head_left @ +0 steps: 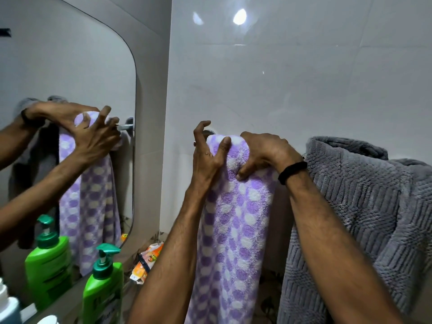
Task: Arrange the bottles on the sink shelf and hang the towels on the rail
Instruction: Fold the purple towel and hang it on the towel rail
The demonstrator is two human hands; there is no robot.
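Left hand [207,157]: curled on the left end of the fold, thumb pressed into the pile, fingers hooked behind, pinning that edge to stop any slip.
Right hand [264,150]: just beside the left one, clamped over the top of the same fold, knuckles up, thumb tucked in at the front. Looks like a squaring-up grip.
Purple spotted towel [236,225]: under both hands, draped over the rail, long front fall hanging straight down below the wrists.
Rail [209,132]: hidden beneath the cloth, only its wall mount peeking out behind the left fingertips.
Grey towel [364,202]: just beyond the right wrist, already slung over, bunched at the top rather than flat.
Green pump bottle [102,286]: well below the left forearm, upright on the sink shelf [131,295].
Orange sachet [149,258]: between that bottle and the left forearm, crumpled.
Stage: hanging nearly done, by the look of it, with smoothing and centring left.
Risk: a slide off the rail if front and back falls uneven, back fall out of sight.
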